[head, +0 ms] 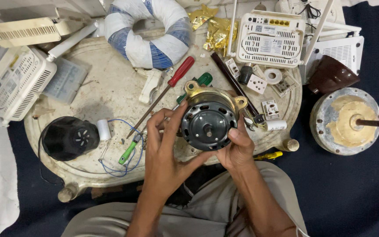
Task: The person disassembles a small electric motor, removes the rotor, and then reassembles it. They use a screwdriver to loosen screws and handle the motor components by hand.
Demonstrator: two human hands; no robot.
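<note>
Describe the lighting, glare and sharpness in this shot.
Head view: even overhead light, soft shadows under the screwdriver and hands. Mild glare on the motor face and its brass lugs. Left hand and right hand are sharp; the dark floor loses detail, and edges bend slightly from the wide lens.

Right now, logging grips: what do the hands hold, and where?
Both hands, left and right, hold the round black electric motor by its side rim.
</note>
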